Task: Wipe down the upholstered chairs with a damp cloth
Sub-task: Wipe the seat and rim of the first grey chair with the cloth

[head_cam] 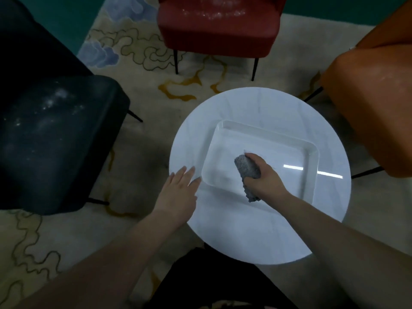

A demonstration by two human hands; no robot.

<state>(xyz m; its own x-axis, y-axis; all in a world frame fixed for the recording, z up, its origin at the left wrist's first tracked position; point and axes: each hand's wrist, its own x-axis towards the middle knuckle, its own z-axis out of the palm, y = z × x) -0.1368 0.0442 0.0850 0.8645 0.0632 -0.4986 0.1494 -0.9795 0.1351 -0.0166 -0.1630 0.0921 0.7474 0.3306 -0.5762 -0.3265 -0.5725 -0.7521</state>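
Observation:
My right hand [266, 178] grips a bunched grey cloth [247, 170] over the near part of a white rectangular basin [312, 152]. The basin stands on a round white table [245, 237]. My left hand [179, 192] lies with straight fingers at the table's left edge, fingertips beside the basin's near left corner. Three upholstered chairs ring the table: a dark one [55, 139] on the left with whitish dusty marks on its seat, a red one [219, 25] at the back with pale specks, and an orange one [376, 101] on the right.
A beige rug [142, 63] with a wavy line pattern covers the floor under everything. Thin black chair legs [176, 61] stick out near the table. Dark clothing [211, 279] shows at the bottom, close to the table's near edge.

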